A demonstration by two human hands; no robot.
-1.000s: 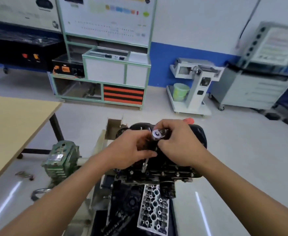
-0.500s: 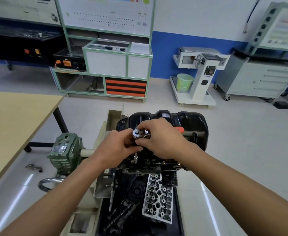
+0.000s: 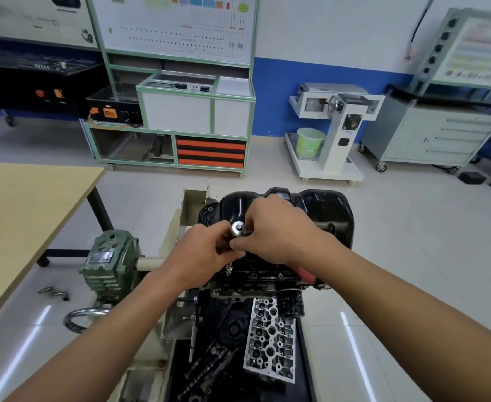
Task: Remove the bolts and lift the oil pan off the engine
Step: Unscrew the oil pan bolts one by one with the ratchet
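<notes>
Nearest, a bare cylinder head (image 3: 270, 338) and a camshaft (image 3: 206, 369) lie in the tray under the stand, prob. parked there out of the way. Left of them sits the stand's green gearbox (image 3: 111, 262). Above, the engine block (image 3: 256, 278) is mounted upside down so the black oil pan (image 3: 325, 210) faces up. The pan is still seated on the block, w/ flange bolts (image 3: 280, 275) in along the near edge. The left grip (image 3: 206, 253) is curled round the top of the socket extension (image 3: 229, 267), prob. to keep it square on a near-left bolt. The right grip (image 3: 270, 230) is closed over the ratchet (image 3: 237, 229), its red handle end (image 3: 305, 274) poking out below the wrist, for leverage. Beyond are a wooden tabletop (image 3: 21, 216) at left and a green bucket (image 3: 309, 142) by the far wall.
</notes>
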